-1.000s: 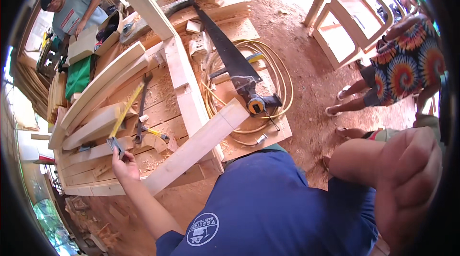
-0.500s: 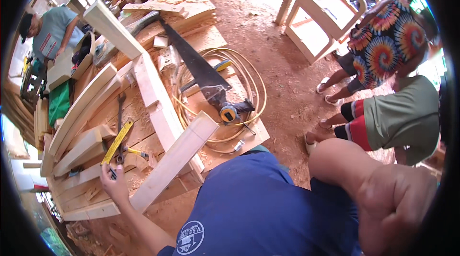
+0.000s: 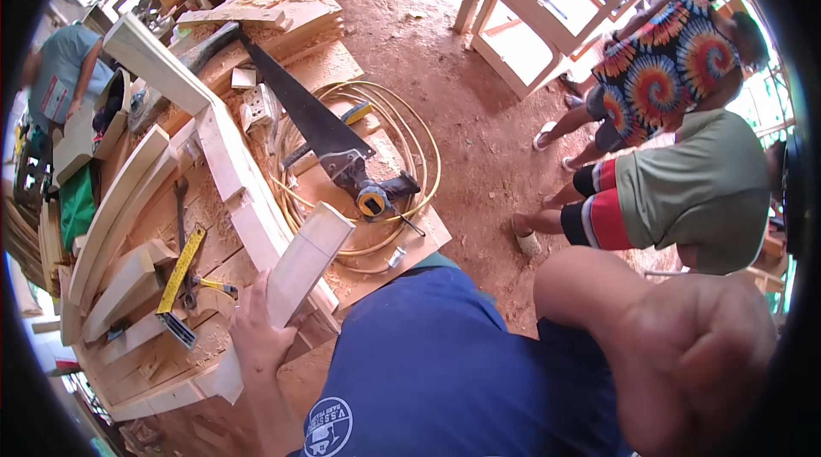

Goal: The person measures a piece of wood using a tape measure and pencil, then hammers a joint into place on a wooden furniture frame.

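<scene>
1. One yellow-bladed square (image 3: pixel 185 265) lay on the shaving-strewn workbench (image 3: pixel 231 259), apart from either hand.
2. The left hand (image 3: pixel 259 333) gripped a pale board (image 3: pixel 310 256) slanting across the bench's near edge.
3. A black-bladed saw (image 3: pixel 304 98) lay beyond the board.
4. At far right, the right hand (image 3: pixel 705 342) blurred close to the camera; its grip could not be told.

The person wears a plain dark blue shirt (image 3: pixel 479 363), loosely creased over the front, with a round white printed badge (image 3: pixel 328 426) on the left of the chest. The right sleeve (image 3: pixel 575 363) is short and the same blue. The left hand (image 3: pixel 259 333) and forearm (image 3: pixel 275 399) are bare.
</scene>
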{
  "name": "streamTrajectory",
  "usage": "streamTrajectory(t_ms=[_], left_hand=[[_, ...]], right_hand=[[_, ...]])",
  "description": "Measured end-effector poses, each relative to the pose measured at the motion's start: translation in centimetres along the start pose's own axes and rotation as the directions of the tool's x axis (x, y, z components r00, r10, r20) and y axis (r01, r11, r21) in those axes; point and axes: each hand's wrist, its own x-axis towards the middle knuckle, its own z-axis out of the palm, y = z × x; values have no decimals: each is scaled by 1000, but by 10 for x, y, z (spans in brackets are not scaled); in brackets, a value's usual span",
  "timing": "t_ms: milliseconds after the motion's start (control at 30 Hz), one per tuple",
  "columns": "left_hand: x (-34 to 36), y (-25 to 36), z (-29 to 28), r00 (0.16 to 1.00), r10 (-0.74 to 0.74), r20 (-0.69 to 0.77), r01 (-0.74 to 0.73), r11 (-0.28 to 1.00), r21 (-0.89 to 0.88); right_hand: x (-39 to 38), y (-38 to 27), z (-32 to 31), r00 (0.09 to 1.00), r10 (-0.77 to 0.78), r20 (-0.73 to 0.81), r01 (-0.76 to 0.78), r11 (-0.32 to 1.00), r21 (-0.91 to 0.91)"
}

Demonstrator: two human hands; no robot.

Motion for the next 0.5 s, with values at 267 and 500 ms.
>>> streamTrajectory(t_ms=[267, 500], left_hand=[[5, 3, 2, 1000, -26, -1, 26, 1000, -8], [-9, -6, 1, 997, -53, -47, 52, 998, -25]], right_hand=[[11, 20, 22, 889, 440, 127, -456, 876, 158], [2, -25, -16, 881, 283, 381, -94, 891, -444]])
